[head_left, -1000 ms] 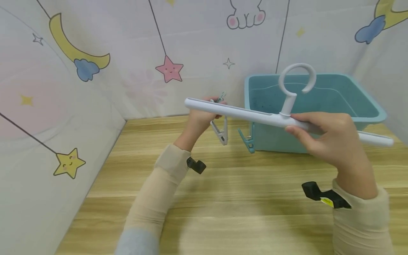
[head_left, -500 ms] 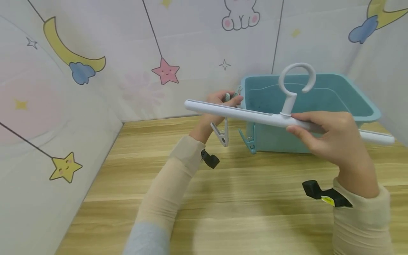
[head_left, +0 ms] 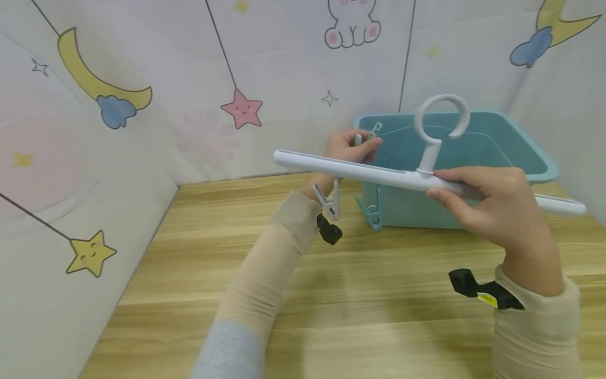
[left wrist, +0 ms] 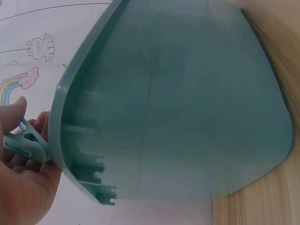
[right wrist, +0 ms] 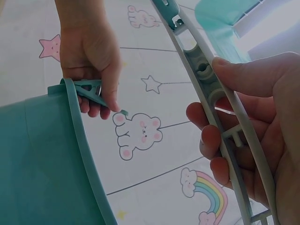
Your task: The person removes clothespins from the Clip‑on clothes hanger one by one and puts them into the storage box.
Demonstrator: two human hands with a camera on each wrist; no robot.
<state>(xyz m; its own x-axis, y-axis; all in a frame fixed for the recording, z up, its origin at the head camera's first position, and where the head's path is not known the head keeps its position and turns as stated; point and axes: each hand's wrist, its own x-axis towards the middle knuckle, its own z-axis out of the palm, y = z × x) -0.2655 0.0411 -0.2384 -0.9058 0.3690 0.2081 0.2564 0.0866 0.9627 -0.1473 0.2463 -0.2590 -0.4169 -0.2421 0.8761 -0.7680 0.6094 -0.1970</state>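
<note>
My left hand [head_left: 344, 147] is at the left rim of the teal basin [left wrist: 55, 122], pinching a pale green clothes peg [left wrist: 28, 146] between thumb and fingers. Seen from the right wrist, that peg overlaps the basin's rim. My right hand [head_left: 499, 205] grips a white hanger [head_left: 350, 168] by its bar, just right of the open ring hook [head_left: 443, 98]. The bar is held up in front of the basin, its left end slightly higher. Below its left half show a white peg [head_left: 332, 202] and a teal peg [head_left: 372, 213].
The basin stands on a wood-grain table [head_left: 379, 295], close to the back wall. A printed cloth [head_left: 284, 63] with stars, moons and a bear covers the walls. Black wrist cameras are strapped to both sleeves [head_left: 270, 252].
My left hand has moved right with the peg, from behind the hanger's left end to the basin's rim. The right hand and hanger have hardly moved. The head view has shifted slightly.
</note>
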